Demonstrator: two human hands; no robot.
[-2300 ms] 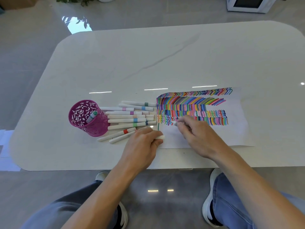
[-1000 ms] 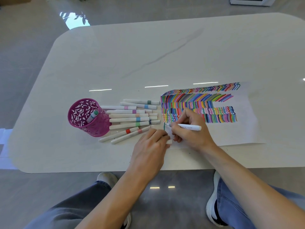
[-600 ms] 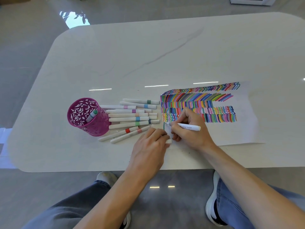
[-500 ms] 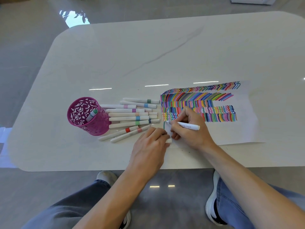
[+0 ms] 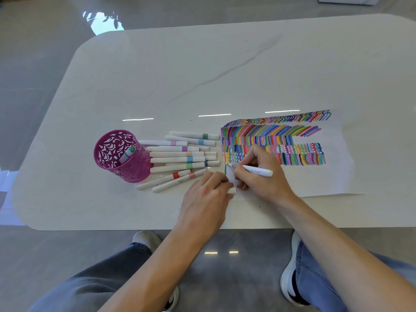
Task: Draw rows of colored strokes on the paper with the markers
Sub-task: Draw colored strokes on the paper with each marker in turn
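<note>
Right hand [image 5: 261,174] gripping a white marker [image 5: 256,170], fingers curled round the barrel. Tip points to 9 o'clock and sits on the paper [image 5: 333,176] near its left edge, just right of a short green vertical stroke [image 5: 225,168]. Marker tail points to 3 o'clock.

Left hand [image 5: 209,192] at 8 o'clock of the right hand, nearly touching it. Knuckles up, fingers curled, pinching a small white cap [image 5: 231,190] at the fingertips, resting on the paper's near-left corner.

Paper lies flat on the tabletop [image 5: 202,75] and runs from the hands toward 3 o'clock. Rows of coloured strokes [image 5: 274,140] fill its far half, at 12 to 2 o'clock of the right hand; near half is bare.

Loose markers [image 5: 177,154] at 9 to 10 o'clock of the hands, lying side by side, mostly parallel, caps toward the paper. Two nearest ones are angled.

Pink perforated cup [image 5: 122,155] further out at 9 o'clock, touching the marker pile, upright. One green-capped marker [image 5: 127,154] leans inside it.
</note>
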